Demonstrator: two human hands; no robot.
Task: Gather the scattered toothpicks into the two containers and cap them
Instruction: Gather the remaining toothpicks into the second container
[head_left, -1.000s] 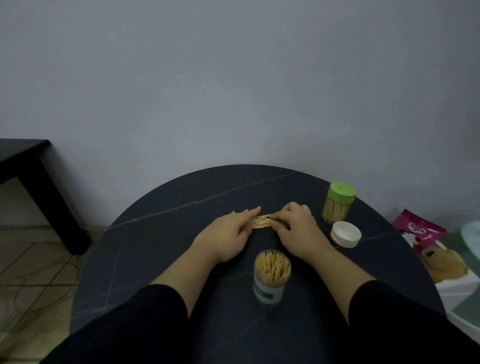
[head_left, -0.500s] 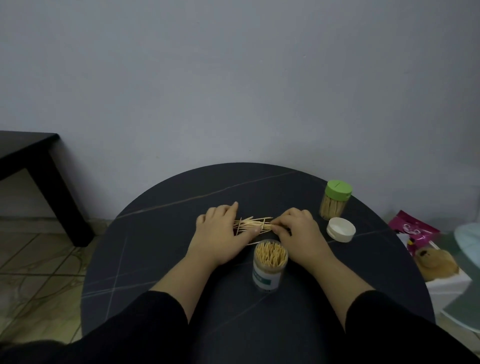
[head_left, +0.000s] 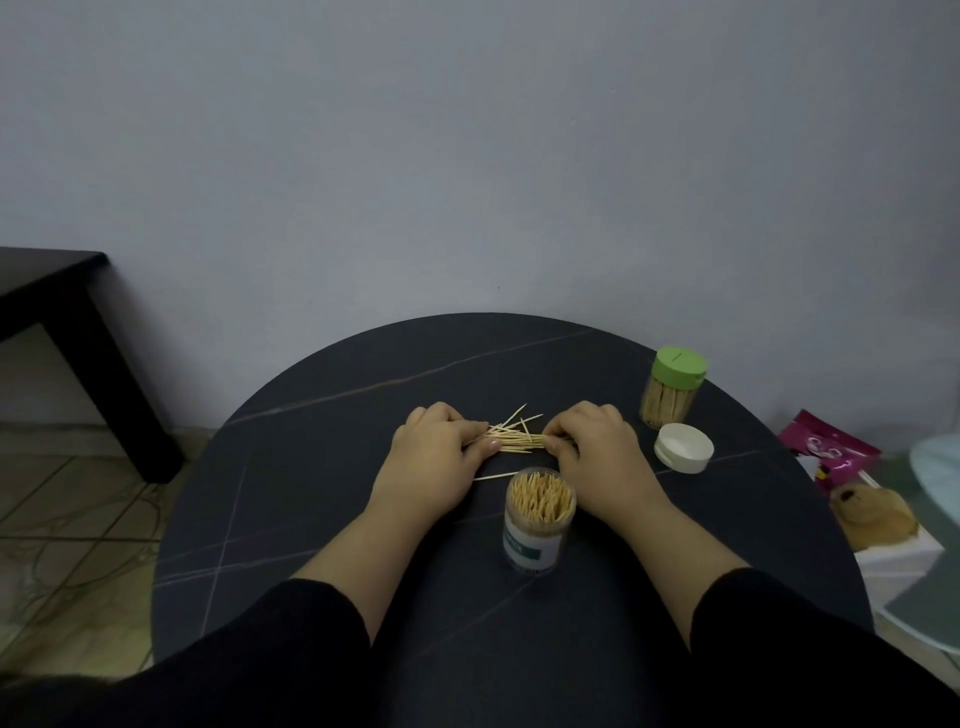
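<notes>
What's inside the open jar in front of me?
The open jar is packed with upright toothpicks nearly to its rim; the label hides the lower part.

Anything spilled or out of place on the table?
Yes, loose toothpicks lie splayed between left hand and right hand; one stray beside the open jar; a white cap lies loose near the green-capped jar.
</notes>
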